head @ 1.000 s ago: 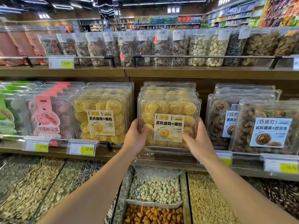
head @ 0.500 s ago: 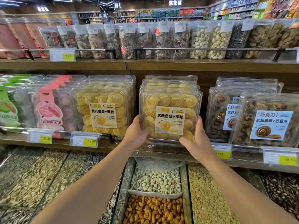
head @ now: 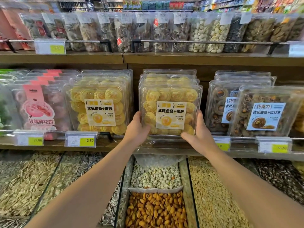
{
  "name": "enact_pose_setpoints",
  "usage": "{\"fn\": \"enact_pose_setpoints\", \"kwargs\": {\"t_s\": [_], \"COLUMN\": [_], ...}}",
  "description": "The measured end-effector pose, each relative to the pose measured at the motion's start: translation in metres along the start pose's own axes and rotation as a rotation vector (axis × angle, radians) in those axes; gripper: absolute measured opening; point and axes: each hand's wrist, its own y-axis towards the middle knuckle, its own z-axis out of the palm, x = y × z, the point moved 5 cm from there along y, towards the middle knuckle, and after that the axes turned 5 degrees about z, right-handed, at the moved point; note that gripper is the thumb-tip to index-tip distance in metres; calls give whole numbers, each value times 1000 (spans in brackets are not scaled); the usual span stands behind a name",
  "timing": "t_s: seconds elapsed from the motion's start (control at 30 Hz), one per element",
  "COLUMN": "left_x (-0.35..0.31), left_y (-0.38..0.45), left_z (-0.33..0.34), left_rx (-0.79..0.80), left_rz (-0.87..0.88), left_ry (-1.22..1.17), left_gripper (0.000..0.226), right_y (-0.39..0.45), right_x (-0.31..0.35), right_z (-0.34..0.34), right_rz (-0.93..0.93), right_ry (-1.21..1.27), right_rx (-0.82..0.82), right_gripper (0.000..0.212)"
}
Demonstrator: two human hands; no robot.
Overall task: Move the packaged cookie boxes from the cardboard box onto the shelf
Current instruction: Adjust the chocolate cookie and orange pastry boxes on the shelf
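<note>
Cookie box (head: 170,111), clear-lidded and full of yellow swirl cookies, stands upright at the front of its row on the shelf (head: 115,143), gripped at its lower corners by the left hand (head: 137,129) and right hand (head: 198,130). Over the last second it has barely shifted, so placement looks nearly finished. The cardboard box is out of view, and the box's base is hidden behind the hands.
</note>
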Motion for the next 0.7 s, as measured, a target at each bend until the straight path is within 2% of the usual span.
{"fn": "enact_pose_setpoints", "kwargs": {"t_s": [0.07, 0.13, 0.2, 0.27, 0.33, 0.43, 0.57, 0.7], "left_x": [-1, -6, -19, -34, -55, -88, -133, -164], "left_y": [-3, -13, -29, -41, -47, -46, -42, -35], "left_z": [-2, -4, -5, 1, 21, 57, 113, 162], "left_rx": [-67, -210, -347, -397, -349, -193, -58, -16], "left_rz": [-15, -4, 91, 201, 279, 344, 345, 275], "left_ry": [-35, -38, 3, 71, 101, 105, 86, 39], "left_gripper": [73, 77, 73, 63, 55, 50, 48, 45], "right_y": [-4, -17, -34, -42, -49, -49, -45, -37], "right_x": [2, -1, -6, -8, -12, -19, -45, -79], "right_z": [-4, -13, -26, -43, -69, -106, -159, -210], "right_rz": [31, 65, 47, 15, 7, 13, 34, 44], "right_ry": [-2, 31, 20, -39, -88, -113, -162, -135], "right_rx": [-55, -154, -244, -287, -313, -358, -403, -445], "right_gripper": [104, 94, 77, 61, 52, 47, 44, 48]}}
